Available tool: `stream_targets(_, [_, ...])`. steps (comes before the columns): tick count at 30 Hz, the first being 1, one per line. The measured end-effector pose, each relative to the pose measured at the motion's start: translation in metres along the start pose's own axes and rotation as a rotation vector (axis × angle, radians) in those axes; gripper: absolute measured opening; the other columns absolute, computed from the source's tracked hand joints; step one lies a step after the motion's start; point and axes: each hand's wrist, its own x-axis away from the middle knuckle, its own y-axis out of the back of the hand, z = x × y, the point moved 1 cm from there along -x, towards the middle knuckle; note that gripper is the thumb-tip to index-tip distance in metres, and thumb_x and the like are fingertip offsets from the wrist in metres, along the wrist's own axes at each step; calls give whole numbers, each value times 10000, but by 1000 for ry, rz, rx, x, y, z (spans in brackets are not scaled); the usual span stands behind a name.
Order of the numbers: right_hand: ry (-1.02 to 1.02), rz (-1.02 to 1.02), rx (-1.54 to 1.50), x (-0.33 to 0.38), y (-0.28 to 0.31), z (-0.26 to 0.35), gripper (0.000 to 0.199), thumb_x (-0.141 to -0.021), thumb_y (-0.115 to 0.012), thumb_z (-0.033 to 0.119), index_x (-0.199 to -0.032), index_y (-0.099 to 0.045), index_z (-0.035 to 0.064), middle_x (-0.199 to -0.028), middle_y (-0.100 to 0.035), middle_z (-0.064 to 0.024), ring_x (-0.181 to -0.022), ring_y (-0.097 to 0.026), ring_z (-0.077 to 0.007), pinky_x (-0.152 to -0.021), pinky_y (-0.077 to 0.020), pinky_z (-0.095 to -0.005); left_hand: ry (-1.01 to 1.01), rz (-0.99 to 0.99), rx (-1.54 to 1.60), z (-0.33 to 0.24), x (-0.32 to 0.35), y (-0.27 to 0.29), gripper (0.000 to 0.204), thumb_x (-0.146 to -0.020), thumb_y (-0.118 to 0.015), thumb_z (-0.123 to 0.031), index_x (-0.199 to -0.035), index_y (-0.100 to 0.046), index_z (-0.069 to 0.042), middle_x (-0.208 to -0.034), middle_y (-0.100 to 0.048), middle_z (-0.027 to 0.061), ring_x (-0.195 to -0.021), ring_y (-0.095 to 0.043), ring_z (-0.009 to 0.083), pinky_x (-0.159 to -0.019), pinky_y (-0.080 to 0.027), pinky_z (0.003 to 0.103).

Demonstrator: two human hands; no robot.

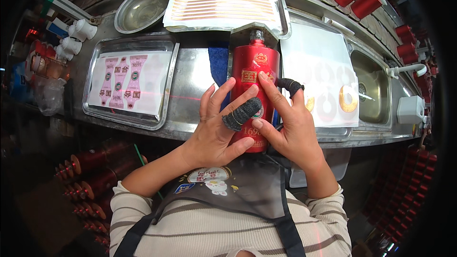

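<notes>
A red bottle (247, 59) with gold and green markings lies in front of me, its neck pointing away into a metal holder (272, 39). My left hand (216, 131) is spread along the bottle's left side, with the index fingertip and thumb against it. A dark knitted cot (242, 113) covers one of its fingers. From the right, my right hand (290, 126) rests its index fingertip and thumb on the bottle's face; its fingers are apart. Another dark finger cot (291, 87) is on that hand. The hands partly hide the bottle's middle.
Left of the bottle, a metal tray (170, 74) carries a sheet of pink labels (135, 83). Behind are a steel bowl (143, 9) and a sheet of gold strips (223, 7). White sheets with gold rings (316, 57) lie right, beside a sink (373, 100). A blue cloth (218, 66) borders the bottle.
</notes>
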Motion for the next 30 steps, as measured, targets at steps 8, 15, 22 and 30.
stream_targets(8, [-133, 167, -28, 3, 5, -1, 760, -842, -770, 347, -1531, -479, 214, -1291, -546, -235, -1167, -575, -408, -987, -480, -427, -37, -21, 18, -1, 1, -5, 674, -900, -626, -413, -1503, -436, -181, -1650, -324, 95, -1536, -126, 388, -1192, -38, 603])
stream_targets(15, [-127, 183, -44, 3, 11, 2, 795, -832, -786, 392, -1536, -468, 208, -1316, -540, -248, -1196, -566, -413, -1000, -476, -430, -49, -20, 1, -2, -4, 2, 622, -930, -602, -425, -1486, -469, -181, -1669, -284, 81, -1537, -115, 389, -1191, -46, 599])
stream_targets(22, [-26, 128, -73, 10, 1, -5, 810, -851, -757, 445, -1567, -400, 315, -1111, -542, -263, -949, -597, -421, -825, -530, -448, -37, -8, 4, 0, -3, -6, 654, -935, -602, -441, -1512, -429, -188, -1671, -275, 81, -1538, -102, 391, -1188, -52, 608])
stream_targets(30, [-120, 171, 22, -4, 11, -2, 803, -857, -749, 443, -1568, -398, 319, -1086, -551, -267, -888, -579, -393, -778, -518, -429, -30, -50, -35, 1, -7, -4, 766, -913, -635, -433, -1550, -333, -133, -1669, -255, 140, -1520, -130, 423, -1179, -70, 625])
